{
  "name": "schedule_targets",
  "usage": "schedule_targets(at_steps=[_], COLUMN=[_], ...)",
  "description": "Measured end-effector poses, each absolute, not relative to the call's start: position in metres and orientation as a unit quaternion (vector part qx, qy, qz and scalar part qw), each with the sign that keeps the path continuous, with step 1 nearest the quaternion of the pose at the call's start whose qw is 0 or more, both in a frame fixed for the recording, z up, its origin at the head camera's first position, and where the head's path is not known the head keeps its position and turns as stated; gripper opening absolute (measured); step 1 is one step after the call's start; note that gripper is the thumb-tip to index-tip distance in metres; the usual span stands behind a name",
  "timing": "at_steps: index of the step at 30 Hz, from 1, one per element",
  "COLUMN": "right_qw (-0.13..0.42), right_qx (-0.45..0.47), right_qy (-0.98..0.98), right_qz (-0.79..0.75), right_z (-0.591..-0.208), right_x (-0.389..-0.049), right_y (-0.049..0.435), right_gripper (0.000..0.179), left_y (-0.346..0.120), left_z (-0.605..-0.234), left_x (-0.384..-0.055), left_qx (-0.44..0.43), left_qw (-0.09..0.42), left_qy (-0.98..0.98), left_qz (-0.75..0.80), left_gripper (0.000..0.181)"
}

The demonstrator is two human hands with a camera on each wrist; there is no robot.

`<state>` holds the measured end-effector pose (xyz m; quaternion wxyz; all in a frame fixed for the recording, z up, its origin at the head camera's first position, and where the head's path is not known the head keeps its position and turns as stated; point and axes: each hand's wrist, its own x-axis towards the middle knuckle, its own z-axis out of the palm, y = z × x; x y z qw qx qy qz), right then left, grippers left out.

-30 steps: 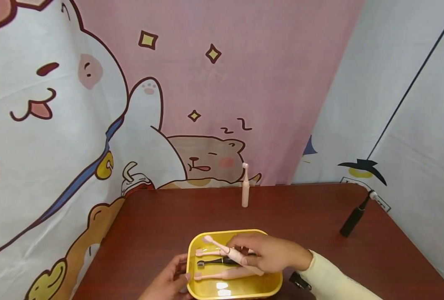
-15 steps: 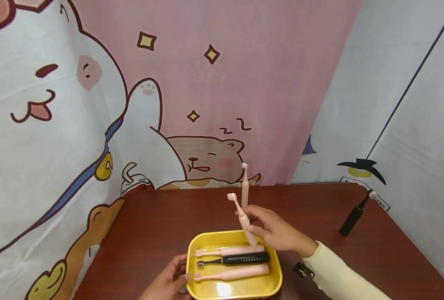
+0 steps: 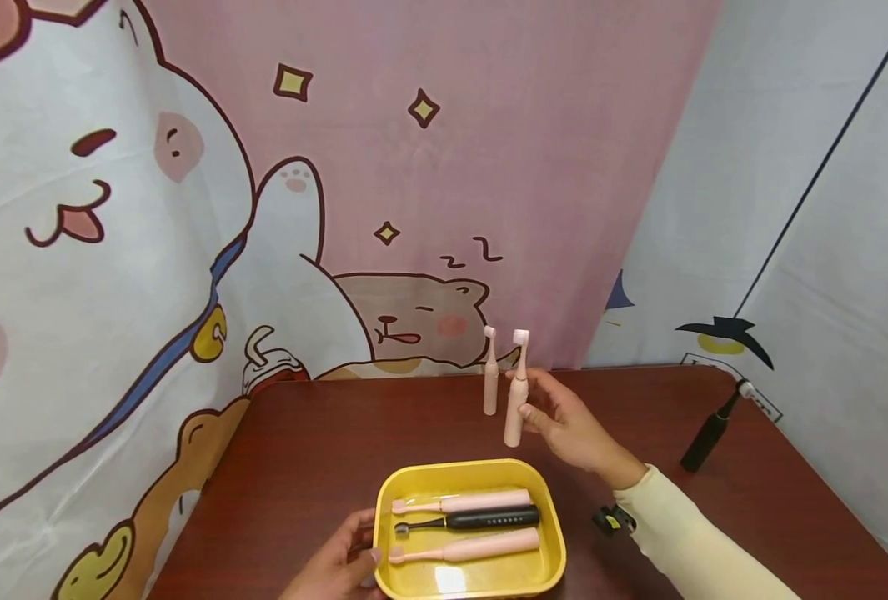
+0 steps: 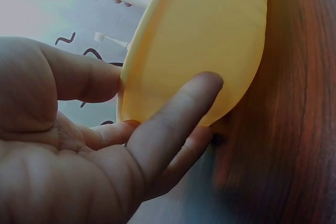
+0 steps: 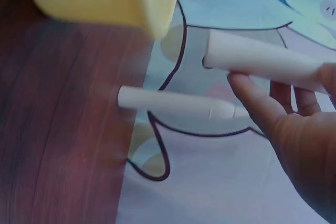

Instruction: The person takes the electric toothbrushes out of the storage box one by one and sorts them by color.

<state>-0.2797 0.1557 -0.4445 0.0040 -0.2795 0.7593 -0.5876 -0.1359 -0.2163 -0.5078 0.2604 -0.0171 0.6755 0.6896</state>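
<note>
My right hand (image 3: 579, 433) holds a pink electric toothbrush (image 3: 516, 408) upright above the table, head up. In the right wrist view its handle (image 5: 262, 59) is between thumb and fingers. Just left of it and farther back, another pink electric toothbrush (image 3: 491, 387) stands on the table. My left hand (image 3: 338, 558) grips the left end of a yellow tray (image 3: 413, 479); in the left wrist view the thumb is at the rim and fingers lie against the outer wall (image 4: 205, 35). Inside the tray lie two pink toothbrushes (image 3: 489, 546) with a black toothbrush (image 3: 492, 517) between them.
A black electric toothbrush (image 3: 704, 442) stands near the right side of the brown table (image 3: 301, 450). Behind the table hangs a cartoon-printed cloth (image 3: 564, 167). A small black device (image 3: 612, 518) sits at my right wrist.
My right hand has lifted the pink toothbrush out of the tray, carried it back and right, and turned it upright. The left hand stays on the tray.
</note>
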Motion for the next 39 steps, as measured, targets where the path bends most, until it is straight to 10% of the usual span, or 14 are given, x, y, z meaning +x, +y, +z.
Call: schedule_targets(at_steps=[10,39], right_qw=[-0.074,-0.084], right_qx=[-0.200,-0.179], right_qy=[0.792,0.814], right_qz=[-0.572,-0.546], right_z=[-0.464,-0.504], right_x=[-0.313,-0.362], right_y=[0.161,0.160], right_gripper=[0.051,0.045], left_y=[-0.218,-0.220], left_z=[-0.509,-0.507], left_x=[-0.136,-0.138], left_qx=[-0.014,-0.030], left_qw=[0.260,0.265], left_qy=[0.675,0.670], left_qz=[0.690,0.692], left_gripper=[0.060,0.061])
